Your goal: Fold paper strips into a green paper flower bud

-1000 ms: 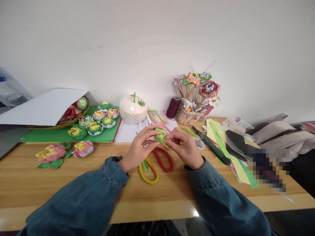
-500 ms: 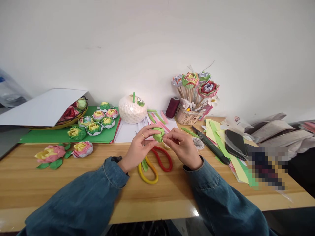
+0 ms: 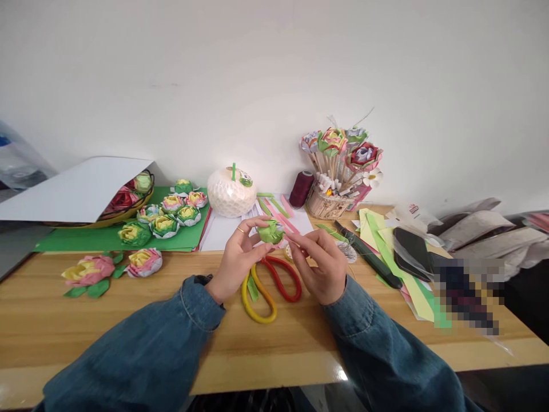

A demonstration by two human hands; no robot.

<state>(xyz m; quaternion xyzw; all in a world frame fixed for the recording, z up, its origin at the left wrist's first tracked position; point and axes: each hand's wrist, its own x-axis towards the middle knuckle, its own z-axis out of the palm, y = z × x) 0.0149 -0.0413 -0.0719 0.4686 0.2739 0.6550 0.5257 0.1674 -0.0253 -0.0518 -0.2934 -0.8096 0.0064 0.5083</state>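
My left hand [image 3: 242, 252], with a ring on one finger, is closed on a small green paper flower [image 3: 270, 231]. Thumb and fingers hold it from the left, and its folded petals face up. Close to the flower's right edge, my right hand [image 3: 322, 260] has its fingertips pinched together. What lies between those fingertips is too small to make out. Below both hands on the table are scissors with one yellow and one red handle [image 3: 286, 278]; their blades are mostly hidden. A green paper strip [image 3: 253, 289] shows inside the yellow loop.
Finished paper flowers [image 3: 165, 225] lie on green sheets at left, two more nearer me. Behind my hands stand a white apple-shaped ornament [image 3: 231, 194], a dark red thread spool [image 3: 301, 190] and a flower-filled basket [image 3: 328, 203]. At right lie a dark green cutter [image 3: 373, 260] and a phone [image 3: 412, 252].
The green flower has turned in my left hand and shifted slightly left. My right hand has drawn a little away from it and lowered, its fingertips still pinched.
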